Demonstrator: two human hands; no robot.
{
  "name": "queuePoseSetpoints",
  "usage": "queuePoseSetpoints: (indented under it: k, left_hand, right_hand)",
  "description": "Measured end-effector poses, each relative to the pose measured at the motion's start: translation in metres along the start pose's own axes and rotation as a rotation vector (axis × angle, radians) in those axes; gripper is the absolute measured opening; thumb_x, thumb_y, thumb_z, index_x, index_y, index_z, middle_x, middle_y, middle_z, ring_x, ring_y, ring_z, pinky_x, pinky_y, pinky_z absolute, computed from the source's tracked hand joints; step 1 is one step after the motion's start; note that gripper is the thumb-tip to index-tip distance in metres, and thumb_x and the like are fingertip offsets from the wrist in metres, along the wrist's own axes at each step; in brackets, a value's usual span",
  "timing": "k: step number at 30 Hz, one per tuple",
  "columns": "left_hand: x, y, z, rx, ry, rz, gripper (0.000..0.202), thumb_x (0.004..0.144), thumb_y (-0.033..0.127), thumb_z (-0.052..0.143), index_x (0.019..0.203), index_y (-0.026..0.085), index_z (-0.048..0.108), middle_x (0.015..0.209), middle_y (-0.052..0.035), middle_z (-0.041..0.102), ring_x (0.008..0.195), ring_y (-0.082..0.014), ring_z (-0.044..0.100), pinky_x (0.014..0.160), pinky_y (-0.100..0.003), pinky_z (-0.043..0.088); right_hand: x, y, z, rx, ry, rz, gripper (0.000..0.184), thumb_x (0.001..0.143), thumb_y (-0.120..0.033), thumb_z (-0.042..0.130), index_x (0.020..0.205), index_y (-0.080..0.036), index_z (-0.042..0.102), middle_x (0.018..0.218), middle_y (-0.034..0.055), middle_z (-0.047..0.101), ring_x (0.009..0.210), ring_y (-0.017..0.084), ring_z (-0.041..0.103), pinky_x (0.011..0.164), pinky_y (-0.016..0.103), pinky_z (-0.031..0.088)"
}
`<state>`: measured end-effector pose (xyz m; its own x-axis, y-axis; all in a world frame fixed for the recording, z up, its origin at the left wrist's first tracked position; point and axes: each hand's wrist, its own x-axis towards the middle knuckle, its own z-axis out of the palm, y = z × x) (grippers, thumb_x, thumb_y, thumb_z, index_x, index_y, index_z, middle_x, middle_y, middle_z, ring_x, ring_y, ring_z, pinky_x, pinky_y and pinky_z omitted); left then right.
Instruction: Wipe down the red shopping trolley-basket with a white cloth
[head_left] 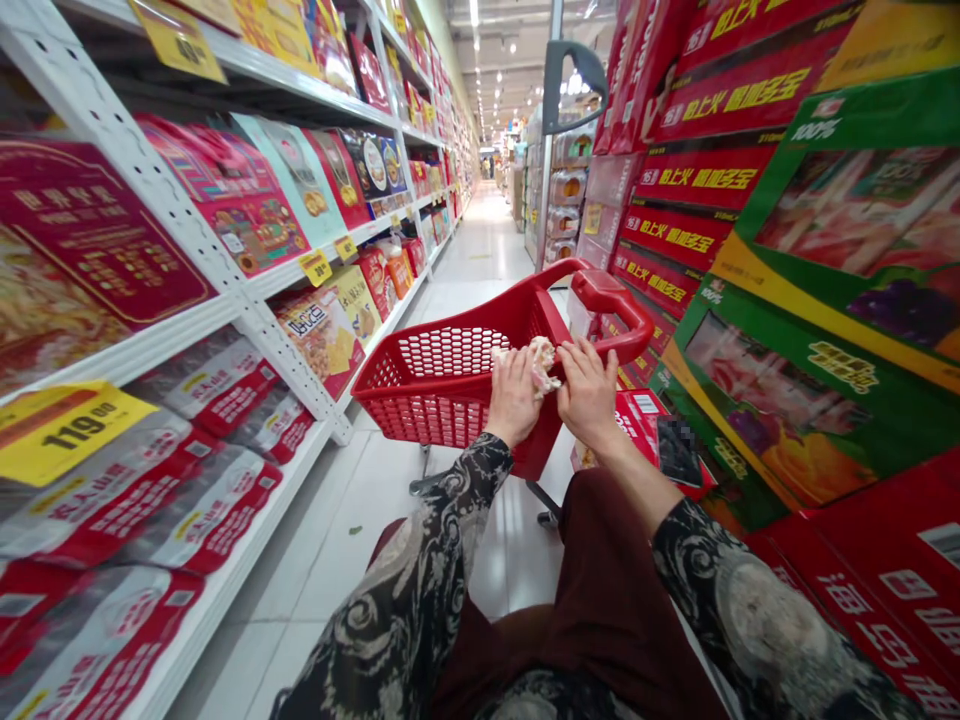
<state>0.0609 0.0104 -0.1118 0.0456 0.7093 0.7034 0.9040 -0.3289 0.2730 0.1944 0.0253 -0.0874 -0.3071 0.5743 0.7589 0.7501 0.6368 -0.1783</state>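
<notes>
A red plastic shopping basket [442, 385] on wheels, with a curved red handle [611, 300], stands in the aisle right before me. My left hand [514, 395] and my right hand [589, 395] rest at its near rim, backs toward me. Between them they pinch a small crumpled whitish cloth or paper [541, 362]. The fingers of both hands are closed on it. Patterned dark sleeves cover both forearms, and my dark red trousers [600, 600] show below. What lies inside the basket is hidden.
White shelves [247, 300] on the left carry red and coloured boxes, with yellow price tags [67, 430]. Stacked red and green cartons [817, 330] wall the right side. The tiled aisle [487, 240] runs far ahead. A phone [679, 452] lies on a red carton beside my right forearm.
</notes>
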Motion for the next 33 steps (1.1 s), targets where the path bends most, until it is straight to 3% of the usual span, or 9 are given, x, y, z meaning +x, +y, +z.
queuePoseSetpoints:
  k: [4, 8, 10, 14, 19, 23, 28, 33]
  left_hand:
    - [0.001, -0.002, 0.000, -0.026, -0.018, 0.032, 0.047, 0.088, 0.023, 0.032, 0.132, 0.010, 0.039, 0.139, -0.0169, 0.043, 0.135, -0.0265, 0.029, 0.111, -0.052, 0.018]
    - [-0.012, -0.030, -0.012, -0.019, 0.049, -0.157, 0.043, 0.088, 0.023, 0.032, 0.127, 0.008, 0.044, 0.133, -0.0195, 0.048, 0.130, -0.0265, 0.035, 0.110, -0.053, 0.021]
    - [-0.016, -0.035, -0.019, -0.071, 0.111, -0.240, 0.040, 0.088, 0.025, 0.036, 0.123, 0.010, 0.047, 0.131, -0.0186, 0.050, 0.128, -0.0263, 0.038, 0.109, -0.052, 0.023]
    - [-0.017, -0.011, -0.031, -0.375, 0.164, -0.354, 0.036, 0.087, 0.032, 0.043, 0.118, 0.015, 0.050, 0.124, -0.0138, 0.055, 0.118, -0.0223, 0.049, 0.104, -0.042, 0.035]
    - [-0.012, 0.032, -0.045, -0.778, 0.075, -0.468, 0.038, 0.089, 0.036, 0.042, 0.119, 0.016, 0.051, 0.126, -0.0091, 0.056, 0.119, -0.0210, 0.050, 0.104, -0.037, 0.038]
    - [-0.011, 0.042, -0.050, -0.938, 0.071, -0.589, 0.036, 0.087, 0.036, 0.045, 0.115, 0.016, 0.056, 0.122, -0.0078, 0.059, 0.116, -0.0216, 0.054, 0.102, -0.036, 0.041]
    - [-0.019, 0.037, -0.053, -1.101, -0.021, -0.771, 0.039, 0.064, 0.030, 0.071, 0.099, 0.014, 0.062, 0.100, -0.0080, 0.069, 0.098, -0.0255, 0.063, 0.090, -0.041, 0.049]
    - [-0.022, 0.040, -0.060, -1.397, 0.000, -0.936, 0.044, 0.052, 0.020, 0.071, 0.094, 0.015, 0.060, 0.088, -0.0035, 0.070, 0.083, -0.0210, 0.066, 0.082, -0.037, 0.051]
  right_hand:
    - [-0.001, 0.006, -0.005, -0.010, 0.024, 0.023, 0.054, 0.075, -0.011, 0.042, 0.129, -0.013, 0.049, 0.132, 0.0127, 0.052, 0.131, 0.027, 0.034, 0.109, 0.056, 0.014]
    - [-0.005, 0.004, -0.009, 0.003, 0.037, 0.035, 0.052, 0.075, -0.011, 0.043, 0.127, -0.012, 0.050, 0.133, 0.0131, 0.051, 0.132, 0.028, 0.033, 0.110, 0.057, 0.014]
    - [-0.008, -0.003, -0.010, 0.068, 0.027, 0.022, 0.050, 0.076, -0.011, 0.042, 0.125, -0.012, 0.052, 0.132, 0.0125, 0.052, 0.131, 0.026, 0.036, 0.110, 0.054, 0.018]
    - [-0.012, -0.023, -0.010, 0.359, -0.029, 0.006, 0.046, 0.081, -0.015, 0.038, 0.125, -0.010, 0.052, 0.133, 0.0126, 0.051, 0.127, 0.019, 0.042, 0.109, 0.038, 0.031]
    - [-0.009, -0.045, -0.010, 0.878, -0.043, 0.336, 0.048, 0.085, -0.038, 0.045, 0.128, -0.016, 0.049, 0.133, 0.0088, 0.052, 0.122, 0.019, 0.049, 0.105, 0.036, 0.039]
    - [-0.010, -0.055, -0.006, 1.314, -0.082, 0.555, 0.049, 0.079, -0.045, 0.055, 0.120, -0.018, 0.055, 0.119, 0.0064, 0.063, 0.107, 0.019, 0.061, 0.094, 0.034, 0.048]
    - [-0.019, -0.045, -0.001, 1.376, -0.016, 0.792, 0.040, 0.064, -0.036, 0.069, 0.099, -0.018, 0.063, 0.102, 0.0050, 0.070, 0.093, 0.019, 0.065, 0.086, 0.035, 0.052]
    - [-0.019, -0.034, -0.005, 1.521, -0.012, 0.875, 0.039, 0.061, -0.037, 0.071, 0.095, -0.019, 0.061, 0.088, 0.0021, 0.072, 0.075, 0.018, 0.067, 0.072, 0.033, 0.055]
